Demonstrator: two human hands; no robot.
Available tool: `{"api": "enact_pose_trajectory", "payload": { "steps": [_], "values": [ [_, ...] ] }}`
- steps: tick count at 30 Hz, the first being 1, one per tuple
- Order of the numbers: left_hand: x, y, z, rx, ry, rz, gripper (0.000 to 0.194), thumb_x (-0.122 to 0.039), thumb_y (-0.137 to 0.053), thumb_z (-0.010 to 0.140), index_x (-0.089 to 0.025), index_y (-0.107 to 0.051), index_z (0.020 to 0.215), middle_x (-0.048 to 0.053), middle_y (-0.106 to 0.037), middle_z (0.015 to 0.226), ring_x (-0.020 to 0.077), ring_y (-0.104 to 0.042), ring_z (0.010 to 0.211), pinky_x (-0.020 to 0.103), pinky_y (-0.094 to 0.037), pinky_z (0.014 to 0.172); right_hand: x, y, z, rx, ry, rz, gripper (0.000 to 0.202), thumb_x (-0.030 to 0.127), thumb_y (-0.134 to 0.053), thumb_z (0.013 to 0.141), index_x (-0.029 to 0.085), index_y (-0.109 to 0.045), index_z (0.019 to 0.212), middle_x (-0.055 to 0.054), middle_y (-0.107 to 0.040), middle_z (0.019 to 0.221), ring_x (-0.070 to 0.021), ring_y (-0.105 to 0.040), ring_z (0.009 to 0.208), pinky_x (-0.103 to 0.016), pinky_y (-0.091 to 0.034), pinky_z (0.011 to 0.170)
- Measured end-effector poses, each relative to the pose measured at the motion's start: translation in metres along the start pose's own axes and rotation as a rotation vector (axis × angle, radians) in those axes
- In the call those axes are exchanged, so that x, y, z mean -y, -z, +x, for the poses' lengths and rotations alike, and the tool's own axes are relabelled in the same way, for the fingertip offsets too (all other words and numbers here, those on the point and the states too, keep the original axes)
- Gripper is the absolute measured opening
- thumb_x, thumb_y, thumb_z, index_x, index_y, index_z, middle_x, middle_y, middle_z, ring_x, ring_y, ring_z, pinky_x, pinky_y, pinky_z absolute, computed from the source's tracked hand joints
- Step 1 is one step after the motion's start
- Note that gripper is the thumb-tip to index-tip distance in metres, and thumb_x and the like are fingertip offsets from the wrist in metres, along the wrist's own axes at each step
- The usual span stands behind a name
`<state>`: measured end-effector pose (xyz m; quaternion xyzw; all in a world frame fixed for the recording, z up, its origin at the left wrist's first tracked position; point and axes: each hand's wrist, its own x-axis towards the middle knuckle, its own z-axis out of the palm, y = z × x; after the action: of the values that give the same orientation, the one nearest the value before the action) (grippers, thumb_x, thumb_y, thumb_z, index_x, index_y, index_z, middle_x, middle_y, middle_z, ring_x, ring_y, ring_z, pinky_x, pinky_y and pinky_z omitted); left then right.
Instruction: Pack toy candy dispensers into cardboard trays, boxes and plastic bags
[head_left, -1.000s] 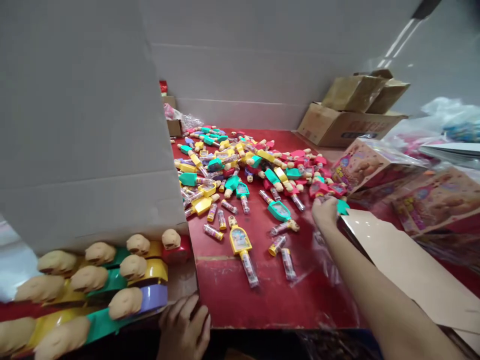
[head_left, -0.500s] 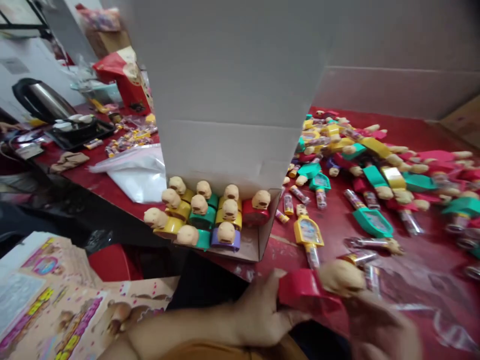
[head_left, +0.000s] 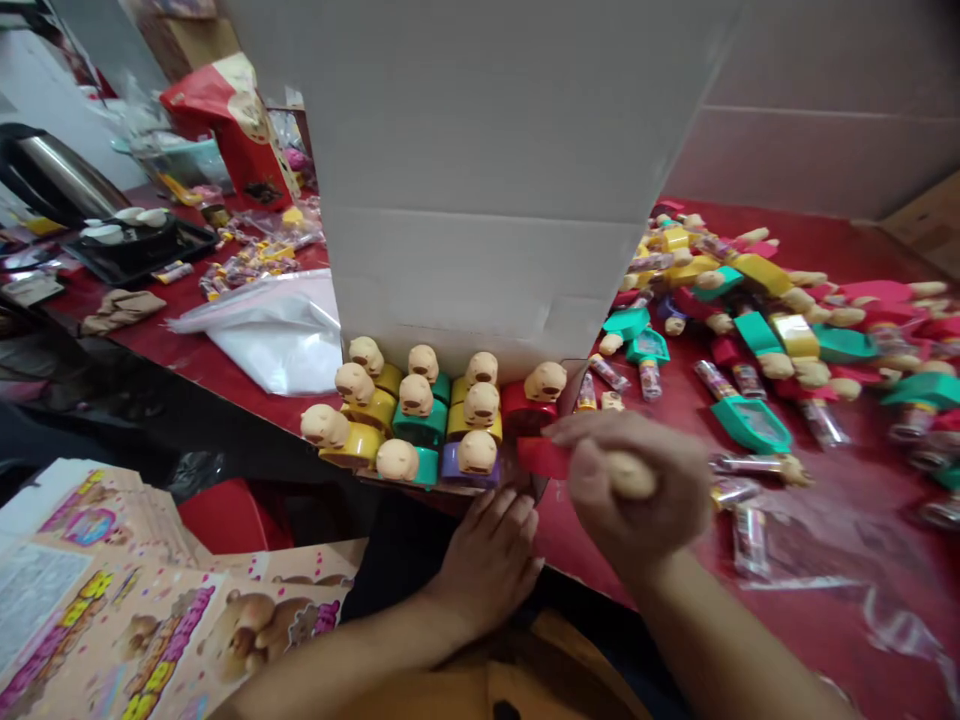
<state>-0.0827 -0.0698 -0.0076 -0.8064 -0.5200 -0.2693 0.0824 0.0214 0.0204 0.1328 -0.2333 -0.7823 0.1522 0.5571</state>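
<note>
A carton with its tall white flap [head_left: 480, 270] raised holds rows of toys with tan animal heads on yellow, green, purple and red bodies. My right hand [head_left: 637, 480] is wrapped round a toy's tan head, and the toy's red body [head_left: 541, 458] points left over the carton's right column, just in front of a standing red toy [head_left: 529, 402]. My left hand [head_left: 491, 550] rests at the carton's front edge, fingers stretched and holding nothing, below the purple toy [head_left: 472, 464].
Many loose toys and candy tubes lie on the red table [head_left: 862, 245] to the right. Clear plastic bags [head_left: 277, 335], a black tray [head_left: 142, 250] and a kettle [head_left: 60, 170] are left. Printed cardboard sheets [head_left: 172, 640] lie lower left.
The red toy has moved left and forward to the carton in my right hand. My left hand has let go of it and moved left to the carton's front edge.
</note>
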Motion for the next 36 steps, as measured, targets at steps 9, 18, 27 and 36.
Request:
{"api": "enact_pose_trajectory", "payload": {
  "steps": [9, 18, 27, 36],
  "values": [
    [0.003, -0.005, 0.000, 0.071, -0.031, 0.041, 0.041, -0.038, -0.042, 0.089, -0.014, -0.052, 0.120, 0.005, -0.058, 0.123, 0.0204, -0.044, 0.119, 0.035, -0.026, 0.105, 0.000, -0.014, -0.008, 0.092, -0.017, 0.064, 0.013, 0.008, -0.051, 0.082, 0.021, -0.049, 0.085, 0.000, -0.058, 0.074, -0.0131, -0.060, 0.069, -0.025, -0.052, 0.061],
    [0.004, -0.006, 0.000, -0.012, -0.024, -0.009, 0.029, -0.031, -0.040, 0.090, -0.015, -0.060, 0.106, 0.005, -0.065, 0.103, 0.0184, -0.050, 0.110, 0.032, -0.029, 0.101, -0.015, -0.023, 0.005, 0.062, -0.088, -0.140, 0.009, 0.018, -0.049, 0.084, 0.025, -0.044, 0.080, 0.005, -0.054, 0.064, -0.0131, -0.053, 0.053, -0.026, -0.044, 0.050],
    [0.005, -0.016, 0.009, -0.097, 0.011, -0.015, 0.025, -0.031, -0.046, 0.087, -0.018, -0.062, 0.101, 0.008, -0.064, 0.103, 0.0214, -0.053, 0.105, 0.034, -0.034, 0.096, -0.057, -0.004, -0.021, -0.097, 0.080, -0.472, 0.030, 0.053, -0.035, 0.093, 0.025, -0.041, 0.101, -0.002, -0.060, 0.086, -0.0156, -0.059, 0.080, -0.029, -0.052, 0.072],
    [0.010, -0.011, 0.001, -0.023, -0.122, 0.102, 0.045, -0.050, -0.050, 0.084, -0.017, -0.056, 0.114, 0.007, -0.055, 0.119, 0.0209, -0.039, 0.124, 0.034, -0.021, 0.110, -0.191, 0.177, -0.013, -0.363, -1.043, -0.747, 0.024, 0.024, -0.072, 0.070, 0.016, -0.050, 0.071, -0.036, -0.045, 0.108, -0.0519, -0.036, 0.116, -0.073, -0.017, 0.086]
  ]
}}
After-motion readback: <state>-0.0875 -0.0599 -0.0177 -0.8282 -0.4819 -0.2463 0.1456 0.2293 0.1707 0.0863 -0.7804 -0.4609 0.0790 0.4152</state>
